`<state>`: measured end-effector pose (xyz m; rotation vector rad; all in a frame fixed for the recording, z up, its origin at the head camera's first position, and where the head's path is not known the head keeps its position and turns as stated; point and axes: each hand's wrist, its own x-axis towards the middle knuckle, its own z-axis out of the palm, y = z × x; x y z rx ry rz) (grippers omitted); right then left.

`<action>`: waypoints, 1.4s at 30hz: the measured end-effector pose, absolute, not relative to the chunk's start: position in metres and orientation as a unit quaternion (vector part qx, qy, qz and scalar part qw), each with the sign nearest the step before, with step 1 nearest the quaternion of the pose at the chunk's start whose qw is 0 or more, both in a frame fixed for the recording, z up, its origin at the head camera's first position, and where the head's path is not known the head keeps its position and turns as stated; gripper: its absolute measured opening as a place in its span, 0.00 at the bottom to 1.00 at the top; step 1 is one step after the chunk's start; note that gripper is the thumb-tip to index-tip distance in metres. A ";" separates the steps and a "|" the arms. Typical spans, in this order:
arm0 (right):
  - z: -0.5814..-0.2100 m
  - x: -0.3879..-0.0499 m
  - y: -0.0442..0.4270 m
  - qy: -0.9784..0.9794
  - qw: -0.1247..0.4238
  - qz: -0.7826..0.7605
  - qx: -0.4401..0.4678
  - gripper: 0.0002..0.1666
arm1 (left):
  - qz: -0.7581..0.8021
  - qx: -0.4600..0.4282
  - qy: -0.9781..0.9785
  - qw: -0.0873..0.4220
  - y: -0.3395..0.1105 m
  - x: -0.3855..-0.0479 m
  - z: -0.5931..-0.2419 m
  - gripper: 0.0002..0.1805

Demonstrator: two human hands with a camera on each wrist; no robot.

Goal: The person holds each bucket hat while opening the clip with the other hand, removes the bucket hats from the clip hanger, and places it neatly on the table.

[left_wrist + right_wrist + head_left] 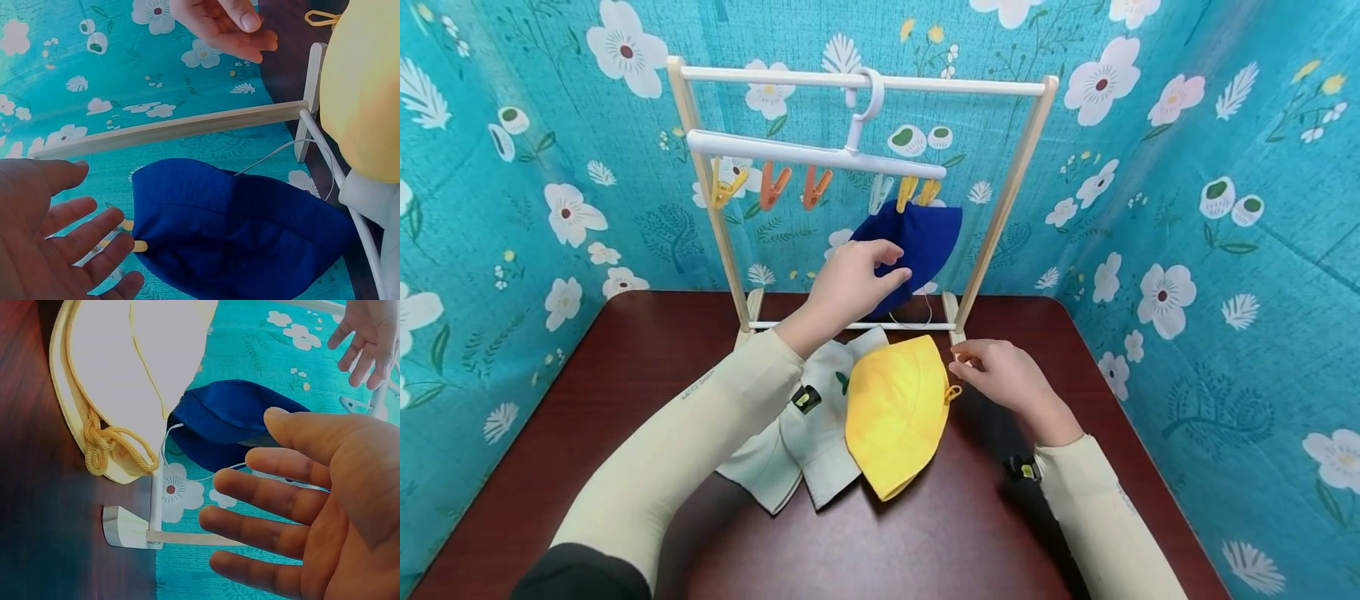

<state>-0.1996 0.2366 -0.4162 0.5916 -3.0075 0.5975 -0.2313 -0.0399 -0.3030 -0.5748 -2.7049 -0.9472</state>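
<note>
A dark blue bucket hat (936,237) hangs from yellow clothespins (907,193) at the right end of a white clip hanger (816,156). My left hand (857,279) is in front of the hat; in the left wrist view its relaxed fingers hold nothing and stand apart from the clothespins. On the table lies a yellow hat (898,408) with a cord loop (953,392), over pale grey-white hats (823,446). Just right of the yellow hat, my right hand (1003,372) hovers with loose fingers, empty in the right wrist view (337,506).
A wooden rack (1007,196) with a white top bar (955,85) carries the hanger, which tilts down to the right. Orange clothespins (772,185) and a pale blue one (881,193) hang along it. Floral cloth (1210,275) surrounds the dark red table (625,400).
</note>
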 end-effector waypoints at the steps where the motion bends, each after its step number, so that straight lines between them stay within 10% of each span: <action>1: -0.416 -0.201 0.237 -0.963 0.011 0.194 0.187 0.20 | -0.322 -0.194 -0.920 0.108 -0.039 -0.232 -0.302 0.22; 42: -0.404 -0.250 0.219 -0.943 0.044 0.310 0.112 0.32 | -0.326 -0.091 -0.935 0.103 -0.003 -0.294 -0.281 0.26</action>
